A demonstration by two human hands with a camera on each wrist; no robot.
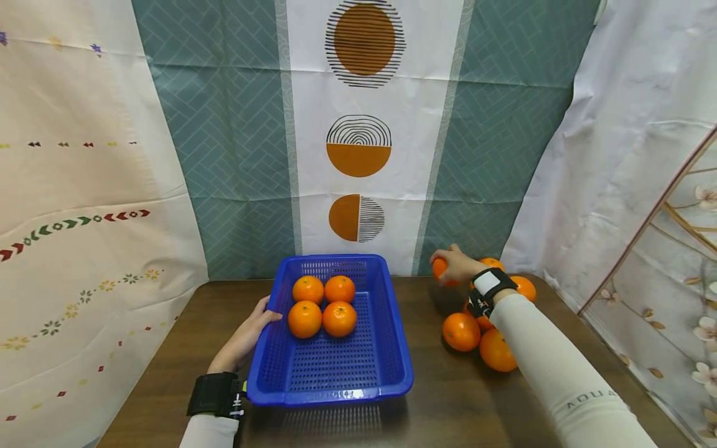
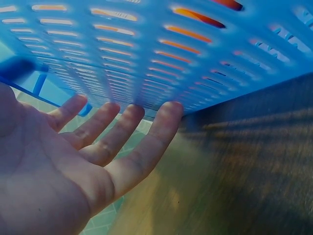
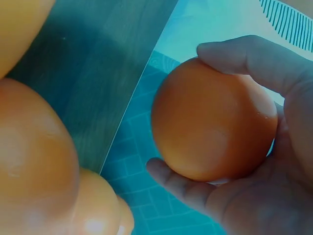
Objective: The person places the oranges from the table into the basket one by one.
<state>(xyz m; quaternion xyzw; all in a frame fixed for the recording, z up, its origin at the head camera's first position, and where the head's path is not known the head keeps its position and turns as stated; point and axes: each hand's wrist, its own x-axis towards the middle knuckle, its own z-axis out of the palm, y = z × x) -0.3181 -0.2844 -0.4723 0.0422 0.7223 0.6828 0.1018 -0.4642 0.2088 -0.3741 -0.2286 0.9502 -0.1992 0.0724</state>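
Observation:
In the head view my left hand (image 1: 257,323) is at the left wall of a blue plastic basket (image 1: 399,339), with the thumb over the rim. The left wrist view shows the fingertips (image 2: 171,110) against the outside of its slotted wall. Several oranges (image 1: 305,319) sit together in the left and far part of the basket. At the right, near the back edge of the table, my right hand (image 1: 458,264) grips one orange (image 3: 212,120) between thumb and fingers. More loose oranges (image 1: 461,331) lie under and around the right wrist, some partly hidden by the arm.
The brown wooden table (image 1: 442,404) carries the basket and the loose oranges. A patterned cloth curtain (image 1: 241,155) hangs right behind its back edge. Light cloths (image 1: 101,205) hang at both sides.

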